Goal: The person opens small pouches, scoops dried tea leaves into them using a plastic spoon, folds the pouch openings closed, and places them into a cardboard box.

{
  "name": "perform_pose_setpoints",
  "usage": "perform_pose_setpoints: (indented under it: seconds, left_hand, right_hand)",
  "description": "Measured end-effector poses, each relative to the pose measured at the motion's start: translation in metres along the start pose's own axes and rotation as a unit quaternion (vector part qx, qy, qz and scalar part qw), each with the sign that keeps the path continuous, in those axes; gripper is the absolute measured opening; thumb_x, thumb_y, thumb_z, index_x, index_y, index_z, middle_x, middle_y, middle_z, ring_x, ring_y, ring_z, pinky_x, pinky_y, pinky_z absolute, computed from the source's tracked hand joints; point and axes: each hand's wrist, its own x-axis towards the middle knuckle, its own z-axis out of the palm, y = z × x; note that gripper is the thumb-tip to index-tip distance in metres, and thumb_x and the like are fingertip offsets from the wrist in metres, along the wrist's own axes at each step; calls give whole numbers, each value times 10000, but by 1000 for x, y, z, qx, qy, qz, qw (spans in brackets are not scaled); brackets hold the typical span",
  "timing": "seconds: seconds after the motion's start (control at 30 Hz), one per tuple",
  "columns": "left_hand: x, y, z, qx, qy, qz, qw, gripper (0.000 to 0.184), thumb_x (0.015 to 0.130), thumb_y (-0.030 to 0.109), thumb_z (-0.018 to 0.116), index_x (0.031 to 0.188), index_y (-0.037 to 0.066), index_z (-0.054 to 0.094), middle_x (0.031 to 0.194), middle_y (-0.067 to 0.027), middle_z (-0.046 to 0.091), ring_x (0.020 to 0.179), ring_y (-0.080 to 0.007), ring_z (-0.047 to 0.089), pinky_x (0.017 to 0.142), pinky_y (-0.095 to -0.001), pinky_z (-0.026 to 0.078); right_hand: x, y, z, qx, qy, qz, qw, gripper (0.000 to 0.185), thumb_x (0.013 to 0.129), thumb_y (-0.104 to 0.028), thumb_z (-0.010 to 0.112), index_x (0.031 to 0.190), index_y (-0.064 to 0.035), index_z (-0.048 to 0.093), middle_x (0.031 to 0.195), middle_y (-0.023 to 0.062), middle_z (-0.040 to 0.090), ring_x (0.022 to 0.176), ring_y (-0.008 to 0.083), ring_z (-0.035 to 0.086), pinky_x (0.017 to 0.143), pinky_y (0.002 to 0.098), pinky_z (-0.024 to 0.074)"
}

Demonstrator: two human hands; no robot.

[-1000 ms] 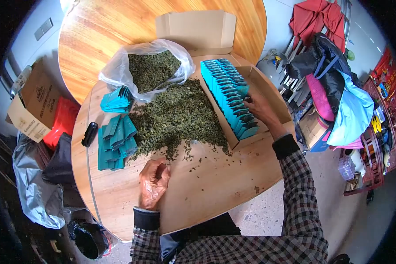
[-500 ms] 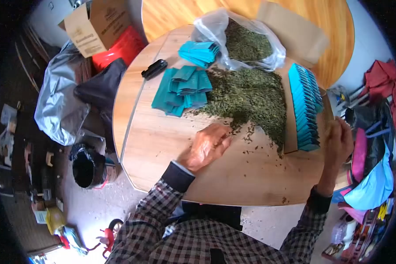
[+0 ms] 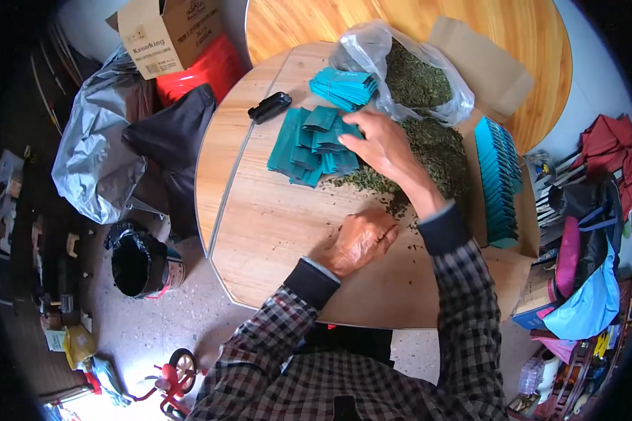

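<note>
My right hand (image 3: 386, 145) reaches over the pile of flat teal packets (image 3: 302, 151), its thumb and forefinger apart at the pile's right edge. Nothing shows between them. My left hand (image 3: 365, 241) rests on the wooden table (image 3: 253, 259) with its fingers curled under; whatever they hold, if anything, is hidden. Dried green leaf bits (image 3: 439, 151) lie heaped beside the packets, partly covered by my right hand and forearm. Upright teal packets (image 3: 497, 186) stand in a row in an open cardboard box (image 3: 529, 231) on the right.
A bundle of teal packets (image 3: 343, 88) lies at the back beside a clear plastic bag (image 3: 460, 98) of leaf bits. Left of them is a black object (image 3: 270, 107). A black-lined bucket (image 3: 137, 263) stands on the floor at the left.
My right hand has moved left from beside the row of packets to the loose packet pile, its fingers parting. My left hand stays curled on the table. The view has shifted slightly.
</note>
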Motion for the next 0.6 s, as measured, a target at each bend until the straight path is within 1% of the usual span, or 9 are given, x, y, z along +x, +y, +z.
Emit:
perform_pose_setpoints:
  seconds: [0.07, 0.1, 0.13, 0.2, 0.33, 0.4, 0.43, 0.57, 0.6]
  left_hand:
    - [0, -3, 4, 8, -10, 5, 1000, 84, 936, 111, 714, 955, 29, 720, 890, -195, 701, 830, -411, 696, 739, -492, 578]
    - [-1, -4, 6, 5, 1, 7, 1000, 84, 931, 111, 716, 940, 28, 714, 876, -195, 697, 822, -412, 692, 730, -492, 576]
    - [-1, -5, 6, 2, 12, 9, 1000, 85, 926, 111, 717, 924, 27, 709, 863, -194, 693, 813, -414, 688, 721, -493, 574]
    - [-2, -6, 5, -3, 14, 9, 1000, 92, 918, 113, 722, 908, 23, 703, 852, -193, 690, 804, -413, 684, 711, -495, 571]
    - [-1, -5, 0, -13, 11, -2, 1000, 113, 900, 126, 732, 879, 22, 694, 844, -187, 690, 787, -408, 680, 690, -502, 563]
    - [1, -5, 2, -11, 18, -7, 1000, 118, 901, 131, 732, 884, 20, 696, 841, -189, 689, 789, -405, 682, 693, -504, 565]
    - [1, -4, 3, -8, 22, -10, 1000, 123, 902, 136, 732, 889, 18, 699, 839, -190, 689, 791, -402, 685, 696, -506, 566]
    - [0, -5, 1, -18, 2, -30, 999, 127, 910, 142, 732, 897, 17, 713, 861, -186, 695, 795, -406, 689, 700, -507, 570]
    - [-4, -9, 5, -8, 11, -13, 1000, 128, 912, 148, 738, 951, 27, 719, 914, -188, 700, 812, -408, 693, 709, -505, 574]
  right_hand:
    - [28, -1, 18, -76, -4, -29, 997, 415, 901, -333, 799, 1200, -48, 752, 1108, 195, 742, 971, 390, 720, 883, 482, 566]
    - [37, -8, 24, -90, -23, -18, 995, 450, 902, -380, 784, 1215, -58, 753, 1128, 222, 746, 1041, 433, 711, 943, 516, 555]
    - [47, -9, 33, -91, -24, -20, 995, 450, 902, -380, 784, 1215, -58, 753, 1128, 222, 746, 1041, 433, 711, 943, 516, 555]
    - [62, -10, 47, -140, -104, 17, 985, 419, 897, -356, 767, 1176, -44, 750, 1095, 235, 749, 1053, 447, 705, 924, 536, 551]
    - [65, -6, 58, -152, -141, 35, 978, 321, 899, -298, 737, 1079, -32, 739, 1069, 247, 745, 1060, 457, 697, 902, 555, 547]
    - [59, -1, 60, -182, -126, 5, 975, 225, 901, -248, 701, 955, -30, 716, 993, 236, 742, 965, 454, 711, 837, 563, 555]
    - [57, 2, 61, -184, -126, 7, 975, 225, 901, -248, 701, 955, -30, 716, 993, 236, 742, 965, 454, 711, 837, 563, 555]
    - [53, 5, 57, -206, -54, -28, 977, 153, 910, -189, 667, 873, -46, 707, 859, 201, 729, 837, 432, 716, 750, 553, 557]
    - [49, 5, 52, -209, -26, -49, 976, 140, 911, -174, 659, 858, -54, 707, 827, 187, 723, 806, 422, 716, 726, 547, 556]
